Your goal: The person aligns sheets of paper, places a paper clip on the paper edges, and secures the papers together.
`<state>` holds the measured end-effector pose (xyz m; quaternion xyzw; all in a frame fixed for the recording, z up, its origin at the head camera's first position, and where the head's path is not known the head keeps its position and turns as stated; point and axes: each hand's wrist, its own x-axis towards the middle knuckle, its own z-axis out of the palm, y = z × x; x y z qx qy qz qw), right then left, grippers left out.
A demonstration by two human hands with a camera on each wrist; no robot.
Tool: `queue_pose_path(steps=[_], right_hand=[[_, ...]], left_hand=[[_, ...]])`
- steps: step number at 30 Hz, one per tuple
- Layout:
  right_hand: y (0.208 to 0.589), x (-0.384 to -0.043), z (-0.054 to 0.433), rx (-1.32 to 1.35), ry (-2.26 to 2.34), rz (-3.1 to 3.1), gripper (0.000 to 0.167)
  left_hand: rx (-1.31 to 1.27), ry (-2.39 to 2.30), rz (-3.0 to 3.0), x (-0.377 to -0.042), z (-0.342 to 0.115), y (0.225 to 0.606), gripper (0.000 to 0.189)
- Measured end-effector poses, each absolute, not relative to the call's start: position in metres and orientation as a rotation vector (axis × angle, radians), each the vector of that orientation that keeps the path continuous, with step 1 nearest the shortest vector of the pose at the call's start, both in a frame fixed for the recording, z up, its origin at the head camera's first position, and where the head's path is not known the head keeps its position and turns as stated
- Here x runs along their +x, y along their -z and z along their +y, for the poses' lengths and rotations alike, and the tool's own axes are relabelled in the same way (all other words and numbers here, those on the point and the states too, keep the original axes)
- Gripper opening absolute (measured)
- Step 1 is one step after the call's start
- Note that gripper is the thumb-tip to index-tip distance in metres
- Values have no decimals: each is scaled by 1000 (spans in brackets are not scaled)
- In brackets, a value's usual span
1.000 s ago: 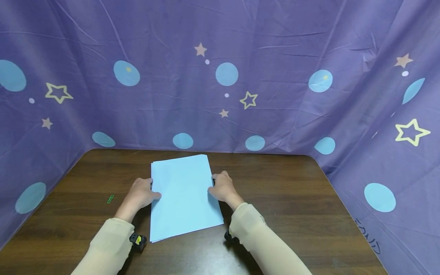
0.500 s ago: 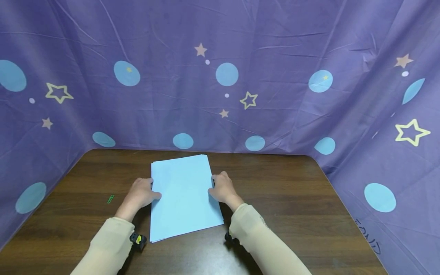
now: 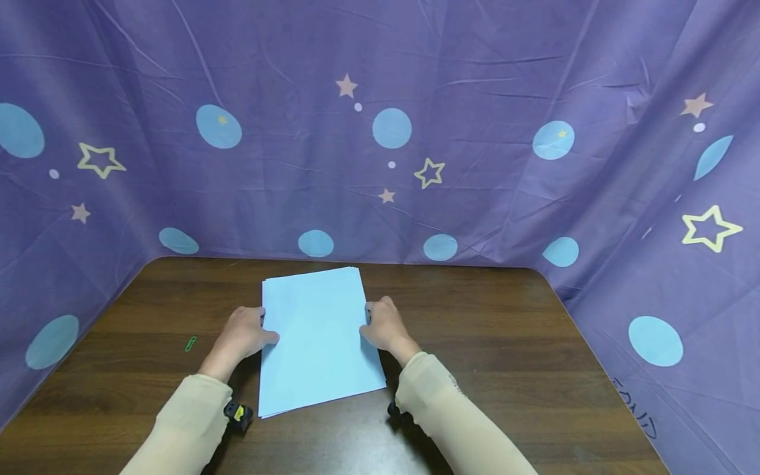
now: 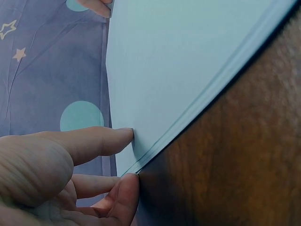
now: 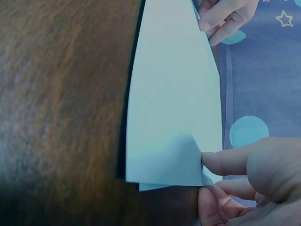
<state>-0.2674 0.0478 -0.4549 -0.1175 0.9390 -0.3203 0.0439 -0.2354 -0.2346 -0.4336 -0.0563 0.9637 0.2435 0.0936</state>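
"Purple cloth backdrop [image 3: 487,198] at far side, L & R, printed w/ blue dots + stars; brown wood-grain table [image 3: 505,369] in front. Where's the paper?"

"Stack of pale-blue rectangular paper sheets [image 3: 320,349], a bit L of ctr, b/w the two hands. Edges slightly out of line, esp. the near-L corner."

"L grip?"

"Left hand [image 3: 242,333] pinches the stack's L edge, a bit to the far side of mid: thumb on top, fingers at the edge & below."

"And R?"

"Right hand [image 3: 386,323], same hold on the R edge, roughly opp. Thumb over the top sheet, fingers curled under. So most of the stack lies b/w the thumbs, w/ the longer part on the near side."

"Lifted or flat?"

"Can't tell; dark shadow along the edges in both wrist views."

"Anything else?"

"Small green oblong clip-like piece [image 3: 190,344] on the table, L of the left hand, apart from the stack."
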Motion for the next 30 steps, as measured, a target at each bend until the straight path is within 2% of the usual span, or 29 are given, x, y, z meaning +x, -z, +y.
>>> queue_pose_path(steps=[17, 26, 30], right_hand=[[449, -267, 45, -332, 932, 2902, 40], [447, -266, 48, -308, 930, 2889, 44], [446, -266, 49, -307, 936, 2882, 34]], left_hand=[[-144, -766, 2866, -234, -235, 433, 75], [-121, -760, 2873, -235, -233, 431, 75], [-111, -748, 2876, -237, -233, 433, 75]])
